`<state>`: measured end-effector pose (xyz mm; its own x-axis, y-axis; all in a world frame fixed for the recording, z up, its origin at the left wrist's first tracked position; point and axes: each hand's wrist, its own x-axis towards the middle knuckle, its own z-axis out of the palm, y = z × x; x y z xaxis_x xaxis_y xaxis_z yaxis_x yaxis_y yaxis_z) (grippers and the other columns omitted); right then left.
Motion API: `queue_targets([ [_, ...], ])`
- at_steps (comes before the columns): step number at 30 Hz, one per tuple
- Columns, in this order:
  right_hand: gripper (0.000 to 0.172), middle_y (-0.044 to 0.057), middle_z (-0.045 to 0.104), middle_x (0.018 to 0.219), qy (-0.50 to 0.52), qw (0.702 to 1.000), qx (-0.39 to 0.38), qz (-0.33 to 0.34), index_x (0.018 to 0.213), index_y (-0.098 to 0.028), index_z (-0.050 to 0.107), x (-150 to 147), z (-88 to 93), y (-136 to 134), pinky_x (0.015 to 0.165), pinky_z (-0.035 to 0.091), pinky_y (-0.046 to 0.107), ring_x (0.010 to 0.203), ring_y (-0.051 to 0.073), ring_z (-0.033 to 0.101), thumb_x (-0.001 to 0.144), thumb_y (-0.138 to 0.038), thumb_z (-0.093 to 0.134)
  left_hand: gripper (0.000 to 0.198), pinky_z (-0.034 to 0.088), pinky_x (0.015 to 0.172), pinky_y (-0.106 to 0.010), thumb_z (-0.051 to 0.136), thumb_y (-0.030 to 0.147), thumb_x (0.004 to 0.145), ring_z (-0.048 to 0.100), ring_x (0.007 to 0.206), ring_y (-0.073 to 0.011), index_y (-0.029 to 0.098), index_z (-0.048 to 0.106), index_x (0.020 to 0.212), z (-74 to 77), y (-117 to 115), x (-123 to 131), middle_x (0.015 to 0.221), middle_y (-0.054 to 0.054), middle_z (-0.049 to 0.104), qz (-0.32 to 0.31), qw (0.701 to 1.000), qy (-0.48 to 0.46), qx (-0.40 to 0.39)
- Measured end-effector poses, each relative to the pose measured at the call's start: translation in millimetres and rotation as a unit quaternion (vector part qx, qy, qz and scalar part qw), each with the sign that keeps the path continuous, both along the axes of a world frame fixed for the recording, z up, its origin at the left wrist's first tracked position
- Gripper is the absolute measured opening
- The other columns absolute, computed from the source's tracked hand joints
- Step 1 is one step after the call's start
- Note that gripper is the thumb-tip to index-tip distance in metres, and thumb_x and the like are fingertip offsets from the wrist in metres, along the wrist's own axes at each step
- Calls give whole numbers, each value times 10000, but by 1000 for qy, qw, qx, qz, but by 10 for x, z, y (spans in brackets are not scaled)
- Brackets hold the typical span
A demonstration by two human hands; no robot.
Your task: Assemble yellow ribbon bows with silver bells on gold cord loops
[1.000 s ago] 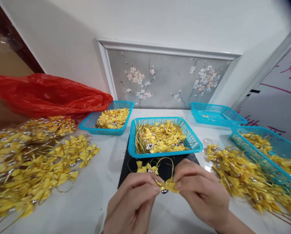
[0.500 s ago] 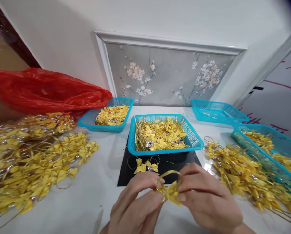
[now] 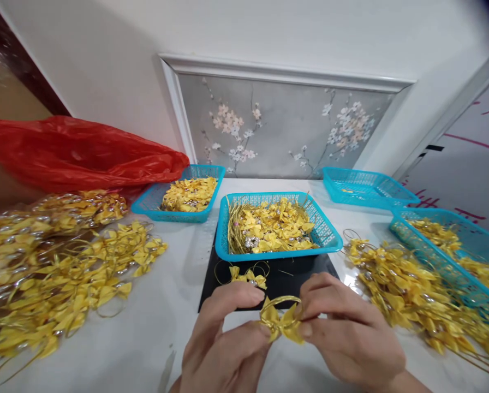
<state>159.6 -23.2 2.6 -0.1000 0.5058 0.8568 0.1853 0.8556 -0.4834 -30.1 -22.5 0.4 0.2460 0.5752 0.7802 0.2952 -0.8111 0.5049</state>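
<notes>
Between my two hands is a yellow ribbon bow (image 3: 283, 322) with a gold cord loop standing up from it. My right hand (image 3: 346, 327) pinches the bow's right wing between thumb and fingers. On the other side, my left hand (image 3: 228, 333) grips the bow's left part low down, its index finger raised off the cord. Just beyond my left hand, more yellow bows with silver beads (image 3: 250, 277) and thin cord loops lie on a black mat (image 3: 305, 273). A blue basket (image 3: 279, 256) behind them holds bows and a bundle of gold cords.
Heaps of bows with cords lie at left (image 3: 76, 289) and right (image 3: 416, 295) on the white table (image 3: 146, 338). Further blue baskets stand back left (image 3: 168, 217), back right (image 3: 367, 188) and far right (image 3: 453, 218). A red plastic bag (image 3: 76, 153) sits at back left.
My left index finger has lifted away from the cord loop, which now leans lower over the bow. More of the bow shows. My right hand keeps its pinch with little movement.
</notes>
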Motion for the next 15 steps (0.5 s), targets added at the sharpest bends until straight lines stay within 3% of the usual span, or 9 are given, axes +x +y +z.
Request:
queue_targets([
  [4,203,65,694,762,-23,999,14,25,992,-219,719,3,44,13,588,546,321,671,176,621,888,-107,585,495,584,763,-276,600,-95,698,688,877,-187,301,602,996,33,24,-3,970,-26,686,-68,997,28,-38],
  [8,113,65,642,764,-24,995,-68,62,962,-202,686,64,40,10,603,509,350,684,193,589,888,-219,602,453,580,690,-283,600,-71,726,692,812,-198,303,630,978,31,39,9,928,-41,717,-82,994,43,-50],
  [15,109,50,616,805,-42,991,-128,17,967,-234,627,94,50,-19,646,498,337,739,209,599,865,-199,609,407,562,737,-279,611,-64,761,680,815,-186,260,644,1005,75,36,48,892,-65,718,-113,991,47,-49],
])
